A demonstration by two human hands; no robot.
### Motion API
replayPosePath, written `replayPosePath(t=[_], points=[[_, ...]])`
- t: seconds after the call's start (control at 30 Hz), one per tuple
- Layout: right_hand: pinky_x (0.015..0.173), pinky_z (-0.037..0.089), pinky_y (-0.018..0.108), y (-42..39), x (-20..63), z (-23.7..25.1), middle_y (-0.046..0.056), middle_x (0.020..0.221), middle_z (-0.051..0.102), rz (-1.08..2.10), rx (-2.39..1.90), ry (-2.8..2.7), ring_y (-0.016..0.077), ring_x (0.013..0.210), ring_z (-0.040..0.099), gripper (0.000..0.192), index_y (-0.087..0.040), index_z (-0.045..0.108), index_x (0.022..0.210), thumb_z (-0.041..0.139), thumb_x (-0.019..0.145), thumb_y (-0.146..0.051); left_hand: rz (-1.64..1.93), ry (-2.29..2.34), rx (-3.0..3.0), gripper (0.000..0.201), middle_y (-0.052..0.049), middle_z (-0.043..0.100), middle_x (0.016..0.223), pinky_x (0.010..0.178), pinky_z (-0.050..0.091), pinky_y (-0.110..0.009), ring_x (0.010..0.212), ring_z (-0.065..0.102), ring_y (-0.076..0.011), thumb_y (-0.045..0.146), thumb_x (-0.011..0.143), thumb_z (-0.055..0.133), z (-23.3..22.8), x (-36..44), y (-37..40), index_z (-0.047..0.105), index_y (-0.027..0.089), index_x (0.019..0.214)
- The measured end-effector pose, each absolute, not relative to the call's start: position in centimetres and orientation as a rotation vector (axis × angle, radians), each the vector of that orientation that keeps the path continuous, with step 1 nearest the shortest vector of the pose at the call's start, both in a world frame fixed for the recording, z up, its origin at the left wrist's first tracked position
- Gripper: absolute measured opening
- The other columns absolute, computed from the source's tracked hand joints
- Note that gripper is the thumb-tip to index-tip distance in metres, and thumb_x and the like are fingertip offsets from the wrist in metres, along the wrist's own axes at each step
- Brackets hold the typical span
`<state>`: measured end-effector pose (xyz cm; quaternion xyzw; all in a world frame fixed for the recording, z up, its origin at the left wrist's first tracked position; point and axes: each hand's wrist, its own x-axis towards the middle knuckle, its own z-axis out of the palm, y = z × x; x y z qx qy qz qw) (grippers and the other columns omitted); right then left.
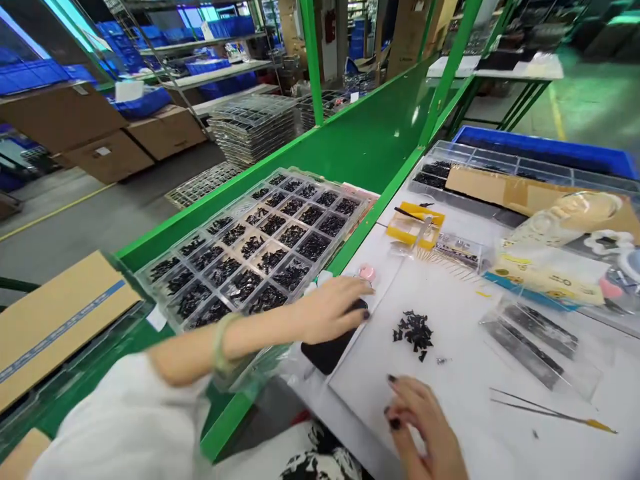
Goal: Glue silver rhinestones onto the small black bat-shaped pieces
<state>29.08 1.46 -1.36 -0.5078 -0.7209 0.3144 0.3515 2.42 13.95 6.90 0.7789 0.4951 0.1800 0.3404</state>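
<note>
My left hand (333, 310), with a pale green bangle on its wrist, reaches across a black phone-like slab (327, 353) at the table's left edge. Its fingers are stretched and apart; whether they touch the slab I cannot tell. Low in the view, my right hand (425, 427) hovers by the white work surface (370, 380), fingers loosely bent and apart, nothing visible in them. Between and beyond the hands lies a loose pile of small black pieces (414, 333). Tweezers (555, 410) with a yellow tip lie right of my right hand.
A clear compartment tray (260, 247) full of black pieces rests on the green conveyor (360, 160) at left. Clear plastic bags (540, 340), a yellow-edged pad (415, 225), a pink round item (367, 271) and a blue bin (545, 150) lie around the table.
</note>
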Motion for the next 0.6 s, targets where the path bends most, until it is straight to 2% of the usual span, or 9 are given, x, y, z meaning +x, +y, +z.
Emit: replayPosePath(t=[0.07,0.17,0.2,0.3,0.4,0.47,0.53,0.6], points=[[0.061,0.067,0.028,2.8,25.6,-1.9,0.007,0.117,0.068,0.926,-1.235,-1.944,0.0158,0.068,0.074,0.038,-0.038,0.071,0.138,0.050,0.107,-0.033,0.548,1.569,1.784,0.048,-0.016,0.069,0.147,0.117,0.049,-0.050,0.136,0.064,-0.0322,0.047,0.112,0.034,7.2,-0.5,9.3,0.060,0.023,0.145],[0.045,0.059,0.030,4.1,22.4,-3.2,0.006,0.103,0.059,0.965,-1.273,-1.979,0.0145,0.052,0.063,0.041,-0.035,0.070,0.142,0.053,0.105,-0.027,0.606,1.842,1.470,0.054,-0.017,0.067,0.150,0.108,0.055,-0.053,0.134,0.066,-0.0368,0.050,0.114,0.026,6.2,-1.8,2.1,0.055,0.023,0.149],[0.043,0.058,0.031,4.3,21.9,-3.5,0.006,0.101,0.057,0.980,-1.284,-1.982,0.0148,0.050,0.061,0.039,-0.033,0.071,0.140,0.054,0.105,-0.028,0.633,1.883,1.367,0.054,-0.016,0.066,0.152,0.106,0.057,-0.052,0.133,0.067,-0.0369,0.053,0.113,0.028,5.6,-1.5,0.3,0.055,0.024,0.150],[0.050,0.062,0.035,4.3,21.7,-4.2,0.008,0.106,0.055,1.059,-1.271,-1.956,0.0173,0.057,0.065,0.036,-0.032,0.072,0.139,0.055,0.107,-0.033,1.003,1.781,1.095,0.051,-0.014,0.060,0.160,0.118,0.048,-0.052,0.144,0.059,-0.0370,0.059,0.109,0.046,3.9,0.3,-2.0,0.061,0.027,0.147],[0.072,0.070,0.041,4.2,21.6,-4.3,0.012,0.124,0.055,1.150,-1.236,-1.864,0.0221,0.081,0.074,0.045,-0.036,0.055,0.155,0.054,0.109,-0.034,1.108,1.742,1.103,0.059,-0.017,0.056,0.163,0.128,0.035,-0.055,0.153,0.049,-0.0374,0.062,0.105,0.053,2.3,1.9,-0.1,0.060,0.023,0.149],[0.090,0.069,0.047,4.2,21.0,-4.4,0.015,0.140,0.052,1.187,-1.226,-1.783,0.0281,0.109,0.073,0.056,-0.037,0.038,0.164,0.053,0.110,-0.034,1.098,1.754,1.085,0.065,-0.019,0.056,0.162,0.128,0.034,-0.057,0.150,0.052,-0.0383,0.066,0.103,0.055,1.3,2.4,2.1,0.060,0.021,0.150],[0.102,0.065,0.053,4.2,20.2,-4.5,0.018,0.155,0.044,1.212,-1.233,-1.709,0.0336,0.136,0.061,0.064,-0.036,0.024,0.168,0.052,0.110,-0.034,1.089,1.752,1.061,0.069,-0.020,0.059,0.160,0.126,0.036,-0.058,0.148,0.055,-0.0391,0.068,0.103,0.054,0.7,2.6,4.0,0.059,0.020,0.152],[0.110,0.059,0.058,4.2,19.3,-4.8,0.020,0.165,0.036,1.248,-1.245,-1.653,0.0364,0.151,0.048,0.067,-0.033,0.016,0.169,0.051,0.111,-0.034,1.089,1.736,1.027,0.070,-0.020,0.063,0.155,0.122,0.042,-0.058,0.139,0.062,-0.0387,0.068,0.104,0.051,0.3,2.8,5.3,0.055,0.021,0.156]])
